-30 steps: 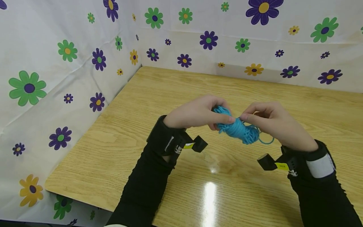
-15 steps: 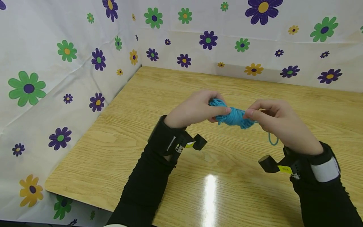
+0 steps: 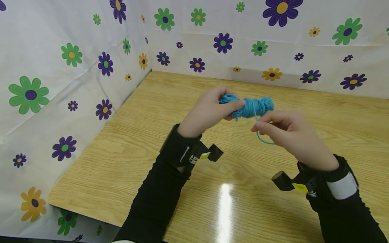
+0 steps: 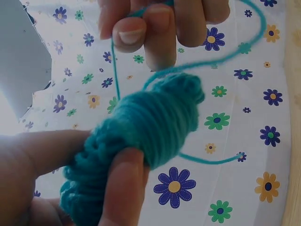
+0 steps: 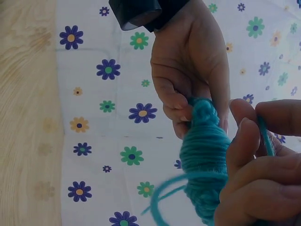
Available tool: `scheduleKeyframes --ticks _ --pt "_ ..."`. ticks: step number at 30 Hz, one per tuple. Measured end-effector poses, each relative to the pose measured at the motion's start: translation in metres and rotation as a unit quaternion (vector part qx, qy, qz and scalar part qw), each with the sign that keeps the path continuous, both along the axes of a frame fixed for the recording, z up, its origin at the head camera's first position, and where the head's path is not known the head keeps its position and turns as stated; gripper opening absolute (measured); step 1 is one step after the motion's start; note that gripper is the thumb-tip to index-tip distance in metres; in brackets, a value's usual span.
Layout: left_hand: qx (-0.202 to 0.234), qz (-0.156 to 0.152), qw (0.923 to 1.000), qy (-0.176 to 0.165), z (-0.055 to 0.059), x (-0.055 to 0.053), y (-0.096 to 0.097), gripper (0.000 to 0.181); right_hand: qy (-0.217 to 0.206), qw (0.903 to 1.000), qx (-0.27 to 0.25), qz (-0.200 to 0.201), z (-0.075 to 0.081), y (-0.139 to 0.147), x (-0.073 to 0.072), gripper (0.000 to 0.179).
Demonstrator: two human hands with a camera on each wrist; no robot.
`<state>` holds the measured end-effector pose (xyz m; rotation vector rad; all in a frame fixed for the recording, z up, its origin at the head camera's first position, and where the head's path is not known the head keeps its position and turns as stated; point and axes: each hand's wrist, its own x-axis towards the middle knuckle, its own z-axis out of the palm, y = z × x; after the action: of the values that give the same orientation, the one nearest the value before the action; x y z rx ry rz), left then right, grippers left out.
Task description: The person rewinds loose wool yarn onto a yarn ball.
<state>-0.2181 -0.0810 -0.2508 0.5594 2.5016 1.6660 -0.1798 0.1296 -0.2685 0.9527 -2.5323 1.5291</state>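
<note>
A small skein of blue yarn (image 3: 253, 107), wrapped tightly round its middle, is held above the table. My left hand (image 3: 211, 109) grips its left end between thumb and fingers. Below and right of the skein, my right hand (image 3: 287, 135) pinches a strand of yarn (image 3: 256, 113) that runs down from the wrapped middle. In the left wrist view the strand passes through the fingers of the right hand (image 4: 162, 28), and a loop swings out to the right. A short loose tail (image 4: 211, 161) sticks out from the skein there. The right wrist view shows the wrapped skein (image 5: 204, 146) between both hands.
The light wooden table (image 3: 146, 135) lies under both hands, its rounded left corner showing. A white cloth with printed flowers (image 3: 212, 20) hangs behind and to the left. Each wrist wears a black band with a small camera (image 3: 214, 152).
The left hand has risen slightly with the skein, whose right end has swung upward. The right hand has gone from above the wrapped part to below it, drawing the strand down across the front.
</note>
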Motion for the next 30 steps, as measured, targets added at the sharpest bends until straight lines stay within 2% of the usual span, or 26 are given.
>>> scheduleKeyframes --ticks 8,15,21,30 --pt "0.061 0.024 0.9978 -0.002 0.0 0.0 0.003 0.023 -0.005 0.9999 -0.001 0.015 -0.004 -0.009 0.001 0.018" --pt "0.087 0.031 0.9956 -0.016 0.002 0.001 0.003 0.025 -0.014 0.9996 0.014 0.02 -0.008 -0.015 0.0 0.019" --pt "0.111 0.024 0.993 -0.031 0.005 0.003 0.003 0.023 -0.022 0.9993 0.022 0.021 -0.01 -0.017 -0.002 0.02" --pt "0.137 0.019 0.9901 -0.026 0.007 0.006 0.001 0.023 -0.038 0.9983 0.041 0.017 -0.012 -0.017 -0.005 0.023"
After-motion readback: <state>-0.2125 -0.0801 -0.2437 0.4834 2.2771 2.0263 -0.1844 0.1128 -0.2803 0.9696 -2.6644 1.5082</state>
